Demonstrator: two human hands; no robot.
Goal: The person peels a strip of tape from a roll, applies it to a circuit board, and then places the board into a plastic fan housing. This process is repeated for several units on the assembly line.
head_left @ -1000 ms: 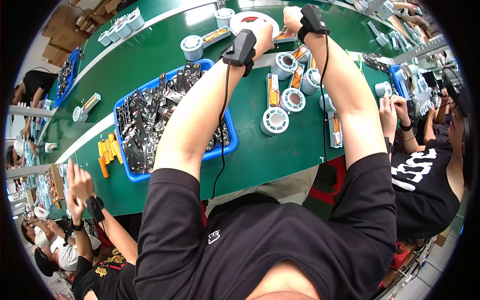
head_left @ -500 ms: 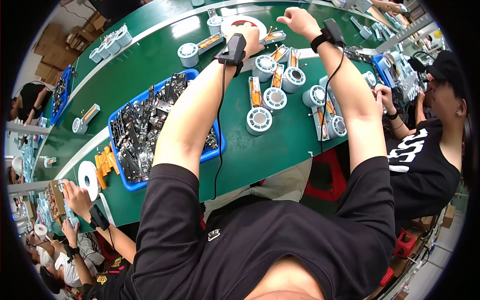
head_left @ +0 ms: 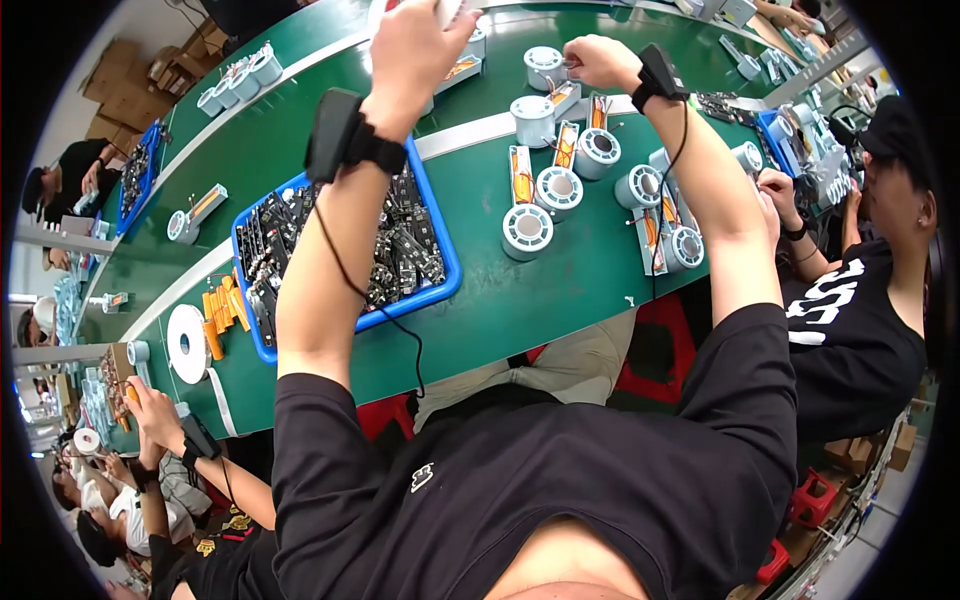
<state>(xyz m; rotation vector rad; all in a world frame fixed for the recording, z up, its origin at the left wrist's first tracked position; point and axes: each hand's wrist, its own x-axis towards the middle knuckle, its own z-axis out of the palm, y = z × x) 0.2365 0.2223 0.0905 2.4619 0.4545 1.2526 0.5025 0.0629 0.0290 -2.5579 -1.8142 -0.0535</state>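
My left hand (head_left: 415, 50) is raised at the far side, its fingers closed round a white roll with a red core (head_left: 452, 12), mostly hidden by the hand and the picture's edge. To its right, my right hand (head_left: 605, 62) has its fingers closed at the side of a light-blue round housing (head_left: 545, 68); its handle seems hidden behind the fingers. Just nearer stands another light-blue housing (head_left: 533, 120) with a trough-like handle. Several more, such as this housing (head_left: 527, 230), lie with orange parts and wires in their handles. One handle (head_left: 462, 68) shows beside my left hand.
A blue bin (head_left: 450, 290) of small black circuit parts sits under my left forearm. Left of it are orange pieces (head_left: 222, 310) and a white tape roll (head_left: 188, 343). A pale rail (head_left: 470, 135) crosses the green table (head_left: 480, 310). Co-workers sit on both sides.
My left hand has lifted the white roll from the table and moved left. My right hand has come down to the light-blue housing. The view has shifted slightly.
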